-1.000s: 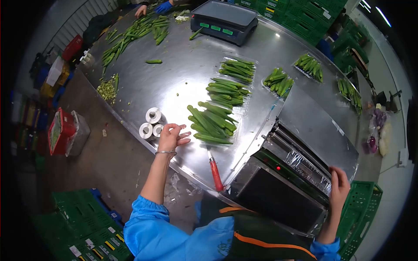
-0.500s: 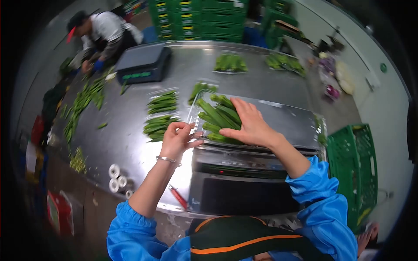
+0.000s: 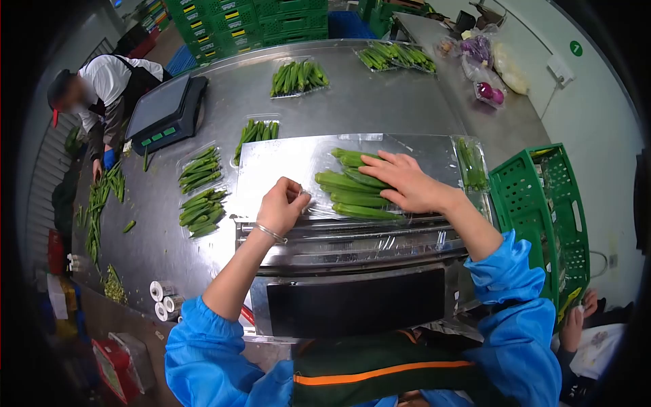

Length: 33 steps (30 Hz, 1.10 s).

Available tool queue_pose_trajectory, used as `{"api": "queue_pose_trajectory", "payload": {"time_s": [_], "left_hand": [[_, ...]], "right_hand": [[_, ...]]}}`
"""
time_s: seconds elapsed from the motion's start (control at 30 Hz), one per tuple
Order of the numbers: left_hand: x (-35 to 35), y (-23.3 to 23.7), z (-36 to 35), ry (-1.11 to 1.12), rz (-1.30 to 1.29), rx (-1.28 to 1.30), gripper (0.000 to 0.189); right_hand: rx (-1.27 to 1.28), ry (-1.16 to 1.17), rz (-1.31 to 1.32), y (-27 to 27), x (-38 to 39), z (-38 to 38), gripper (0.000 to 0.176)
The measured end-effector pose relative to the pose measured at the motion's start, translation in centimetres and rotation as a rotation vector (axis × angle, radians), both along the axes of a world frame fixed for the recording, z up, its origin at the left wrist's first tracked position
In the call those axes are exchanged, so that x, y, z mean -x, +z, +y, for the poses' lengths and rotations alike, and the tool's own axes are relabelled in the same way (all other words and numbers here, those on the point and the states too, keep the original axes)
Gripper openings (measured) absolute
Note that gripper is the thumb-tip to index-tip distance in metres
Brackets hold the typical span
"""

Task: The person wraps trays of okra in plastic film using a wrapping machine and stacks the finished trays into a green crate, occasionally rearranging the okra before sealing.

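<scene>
We see the tray of okra (image 3: 352, 195) lying at the near edge of the wrapping machine's steel plate (image 3: 271, 163). Of our hands, the right hand (image 3: 405, 180) rests flat and spread on the pods. The left hand (image 3: 283, 207) is pinched on the tray's left rim. On the desk (image 3: 380, 102) behind, filled trays (image 3: 200, 210) lie leftward, near a scale (image 3: 163, 108).

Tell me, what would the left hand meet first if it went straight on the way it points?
Probably the okra: the left hand points up and right, toward the pods lying under the right hand. Depth is unclear, so it may pass just above them.
</scene>
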<state>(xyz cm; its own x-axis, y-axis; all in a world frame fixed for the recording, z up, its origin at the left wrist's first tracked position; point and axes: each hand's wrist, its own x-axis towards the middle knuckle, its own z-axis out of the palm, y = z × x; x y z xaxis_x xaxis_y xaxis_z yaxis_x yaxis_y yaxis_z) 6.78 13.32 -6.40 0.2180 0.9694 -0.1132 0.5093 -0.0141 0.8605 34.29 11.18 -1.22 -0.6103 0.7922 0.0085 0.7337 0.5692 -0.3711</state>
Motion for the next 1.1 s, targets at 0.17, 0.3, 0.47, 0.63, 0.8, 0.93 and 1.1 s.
{"api": "queue_pose_trajectory", "payload": {"time_s": [0.17,0.3,0.47,0.63,0.8,0.93,1.1], "left_hand": [[-0.1,-0.2,-0.9,0.141,0.127,-0.146,0.028],[0.3,1.5,-3.5,0.020,0.229,-0.065,0.027],[4.0,4.7,-9.7,0.061,0.624,-0.599,0.028],[3.4,1.9,-10.4,0.052,0.881,-0.507,0.026],[4.6,2.2,-9.2,-0.020,0.447,-0.285,0.024],[8.7,5.4,-13.6,0.260,-0.732,0.735,0.027],[7.3,10.8,-9.9,-0.300,-1.383,0.357,0.041]], "right_hand": [[-0.098,0.104,-0.039,-0.7,1.5,2.2,0.048],[-0.139,-0.008,-0.139,0.5,2.0,-1.5,0.052],[-0.238,-0.684,0.011,0.2,-5.5,-10.2,0.027],[-0.213,-0.765,-0.143,-3.0,-3.9,-13.7,0.031],[0.108,-0.836,0.346,-2.2,-3.5,-13.7,0.023],[1.150,-1.009,1.434,1.4,-4.7,-19.0,0.034],[0.945,-0.688,2.485,7.8,-6.0,-13.9,0.030]]}}
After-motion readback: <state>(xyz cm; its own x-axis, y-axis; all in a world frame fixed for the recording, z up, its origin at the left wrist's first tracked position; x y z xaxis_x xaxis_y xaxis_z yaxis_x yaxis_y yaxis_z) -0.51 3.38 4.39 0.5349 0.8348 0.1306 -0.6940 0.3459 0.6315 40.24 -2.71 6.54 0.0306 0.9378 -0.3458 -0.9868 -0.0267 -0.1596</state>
